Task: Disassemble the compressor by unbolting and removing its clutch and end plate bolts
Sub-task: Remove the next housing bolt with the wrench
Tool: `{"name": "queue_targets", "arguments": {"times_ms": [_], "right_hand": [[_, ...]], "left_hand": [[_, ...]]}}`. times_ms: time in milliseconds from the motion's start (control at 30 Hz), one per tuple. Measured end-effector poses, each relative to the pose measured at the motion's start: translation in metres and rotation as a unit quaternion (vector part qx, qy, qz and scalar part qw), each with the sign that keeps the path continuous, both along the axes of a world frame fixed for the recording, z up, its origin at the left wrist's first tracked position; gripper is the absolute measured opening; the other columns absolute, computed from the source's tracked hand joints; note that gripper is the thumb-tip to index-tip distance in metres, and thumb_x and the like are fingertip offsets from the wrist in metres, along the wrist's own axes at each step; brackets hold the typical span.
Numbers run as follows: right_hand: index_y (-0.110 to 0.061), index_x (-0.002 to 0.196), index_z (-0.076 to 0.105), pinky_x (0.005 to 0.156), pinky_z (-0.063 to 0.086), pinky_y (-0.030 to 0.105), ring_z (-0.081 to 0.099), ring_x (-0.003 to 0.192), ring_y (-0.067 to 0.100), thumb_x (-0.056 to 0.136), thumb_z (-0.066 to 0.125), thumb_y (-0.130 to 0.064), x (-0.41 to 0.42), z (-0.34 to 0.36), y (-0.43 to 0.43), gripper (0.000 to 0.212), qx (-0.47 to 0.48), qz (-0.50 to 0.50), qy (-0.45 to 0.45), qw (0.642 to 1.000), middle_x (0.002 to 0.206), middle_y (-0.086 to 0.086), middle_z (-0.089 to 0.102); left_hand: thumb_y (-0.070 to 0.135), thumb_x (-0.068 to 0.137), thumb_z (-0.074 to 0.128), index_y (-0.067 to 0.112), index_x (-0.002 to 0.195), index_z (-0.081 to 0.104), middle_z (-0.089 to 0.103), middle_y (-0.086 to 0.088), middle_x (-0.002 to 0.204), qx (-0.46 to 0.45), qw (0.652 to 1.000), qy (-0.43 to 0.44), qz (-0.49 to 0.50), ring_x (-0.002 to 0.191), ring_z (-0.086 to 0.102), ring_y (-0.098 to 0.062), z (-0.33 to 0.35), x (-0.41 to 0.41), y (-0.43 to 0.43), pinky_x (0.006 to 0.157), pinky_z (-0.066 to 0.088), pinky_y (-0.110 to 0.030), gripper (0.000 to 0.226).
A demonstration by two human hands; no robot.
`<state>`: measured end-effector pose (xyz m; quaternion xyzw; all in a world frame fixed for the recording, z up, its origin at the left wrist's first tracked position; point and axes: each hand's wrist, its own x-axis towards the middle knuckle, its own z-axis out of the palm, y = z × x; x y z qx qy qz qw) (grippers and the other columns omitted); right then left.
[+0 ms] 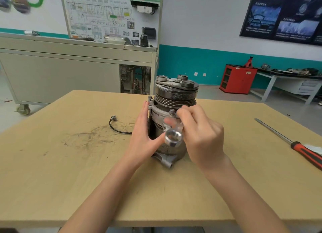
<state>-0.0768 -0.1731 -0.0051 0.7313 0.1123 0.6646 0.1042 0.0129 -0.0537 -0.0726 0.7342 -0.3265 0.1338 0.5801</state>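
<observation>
The compressor (174, 100) stands upright on the wooden table (87, 163), its clutch plate and grooved pulley on top. Bolts stick up from its flange, one at the left (150, 98) and one at the front (172, 112). My left hand (142, 137) lies flat against the compressor's left side with straight fingers. My right hand (200, 133) grips a silver ring wrench (173, 137) in front of the housing, just below the front bolt. The wrench's ring end points toward me; its other end is blurred.
A black cable with a connector (115, 124) lies left of the compressor. A red-handled screwdriver (296, 145) lies at the table's right edge. A wheeled cabinet with a wiring board (78, 58) stands behind, and a red cabinet (237, 78) beside a bench at the back right.
</observation>
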Motion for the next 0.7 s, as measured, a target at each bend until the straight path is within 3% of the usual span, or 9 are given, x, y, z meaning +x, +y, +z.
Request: {"name": "queue_targets", "arguments": {"times_ms": [133, 200, 300, 400, 533, 567, 633, 667, 700], "right_hand": [[-0.005, 0.064, 0.064, 0.041, 0.034, 0.022, 0.046, 0.043, 0.016, 0.067, 0.087, -0.012, 0.0, 0.0, 0.008, 0.023, -0.01, -0.026, 0.013, 1.0, 0.06, 0.006, 0.056], [-0.007, 0.062, 0.061, 0.042, 0.031, 0.021, 0.043, 0.043, 0.014, 0.074, 0.081, -0.011, 0.001, 0.001, 0.012, 0.023, -0.018, -0.037, 0.01, 0.999, 0.059, 0.005, 0.053], [-0.01, 0.06, 0.057, 0.044, 0.025, 0.02, 0.04, 0.044, 0.012, 0.097, 0.046, -0.008, 0.004, 0.004, 0.019, 0.038, -0.01, -0.051, -0.003, 0.999, 0.058, 0.004, 0.05], [-0.01, 0.06, 0.057, 0.046, 0.023, 0.02, 0.039, 0.044, 0.013, 0.099, 0.028, -0.007, 0.005, 0.006, 0.023, 0.048, 0.007, -0.048, -0.006, 0.999, 0.058, 0.004, 0.049], [-0.007, 0.063, 0.061, 0.042, 0.03, 0.021, 0.043, 0.044, 0.014, 0.092, 0.062, -0.013, 0.006, -0.001, 0.016, 0.029, 0.007, -0.031, 0.002, 0.999, 0.06, 0.005, 0.052], [-0.006, 0.065, 0.062, 0.042, 0.033, 0.022, 0.044, 0.044, 0.014, 0.089, 0.068, -0.018, 0.006, -0.002, 0.012, 0.027, 0.007, -0.009, 0.008, 1.0, 0.061, 0.006, 0.053], [-0.005, 0.069, 0.064, 0.046, 0.041, 0.022, 0.051, 0.05, 0.014, 0.097, 0.054, -0.028, 0.005, -0.005, -0.002, 0.038, 0.069, 0.121, 0.034, 0.99, 0.064, 0.008, 0.059], [-0.007, 0.071, 0.063, 0.05, 0.045, 0.02, 0.056, 0.054, 0.013, 0.1, 0.045, -0.031, 0.004, -0.004, -0.01, 0.042, 0.162, 0.233, 0.055, 0.957, 0.068, 0.008, 0.062], [-0.011, 0.071, 0.06, 0.054, 0.049, 0.021, 0.06, 0.057, 0.013, 0.101, 0.04, -0.03, 0.002, -0.002, -0.019, 0.04, 0.288, 0.344, 0.074, 0.891, 0.07, 0.007, 0.065]], "left_hand": [[0.073, 0.067, 0.067, 0.067, 0.137, 0.002, 0.021, 0.009, 0.16, -0.004, 1.0, 0.006, 0.006, 0.145, 0.019, 0.0, -0.001, 0.005, -0.003, 0.12, 0.022, -0.038, 0.096], [0.064, 0.07, 0.067, 0.055, 0.145, 0.003, 0.02, 0.008, 0.16, 0.001, 1.0, 0.016, -0.008, 0.145, 0.019, -0.002, -0.005, 0.008, -0.002, 0.119, 0.022, -0.027, 0.099], [0.063, 0.069, 0.061, 0.038, 0.153, 0.005, 0.009, 0.034, 0.153, 0.011, 1.0, 0.014, 0.006, 0.14, 0.012, 0.013, -0.007, 0.009, -0.002, 0.105, 0.015, 0.001, 0.105], [0.061, 0.069, 0.06, 0.032, 0.155, 0.004, 0.011, 0.024, 0.158, 0.007, 1.0, 0.017, 0.007, 0.142, 0.012, 0.01, -0.004, 0.007, -0.003, 0.111, 0.017, -0.007, 0.107], [0.06, 0.073, 0.068, 0.032, 0.154, 0.007, 0.005, 0.026, 0.158, 0.005, 1.0, 0.019, 0.001, 0.141, 0.007, 0.014, -0.002, 0.003, -0.001, 0.111, 0.014, -0.006, 0.105], [0.061, 0.073, 0.069, 0.035, 0.153, 0.006, 0.005, 0.024, 0.159, 0.006, 1.0, 0.015, -0.002, 0.142, 0.005, 0.013, -0.002, 0.003, -0.001, 0.114, 0.013, -0.012, 0.104], [0.067, 0.07, 0.063, 0.037, 0.151, 0.004, 0.003, 0.018, 0.161, 0.017, 1.0, 0.002, 0.006, 0.143, 0.003, 0.011, 0.0, 0.001, 0.001, 0.114, 0.01, -0.012, 0.104], [0.071, 0.068, 0.06, 0.036, 0.152, 0.004, 0.002, 0.018, 0.161, 0.023, 1.0, -0.001, 0.012, 0.143, 0.002, 0.012, 0.001, 0.0, 0.001, 0.111, 0.009, -0.007, 0.106], [0.074, 0.067, 0.058, 0.035, 0.153, 0.005, 0.001, 0.02, 0.161, 0.027, 1.0, 0.0, 0.015, 0.142, 0.002, 0.013, 0.002, -0.001, 0.002, 0.109, 0.008, -0.004, 0.108]]}}
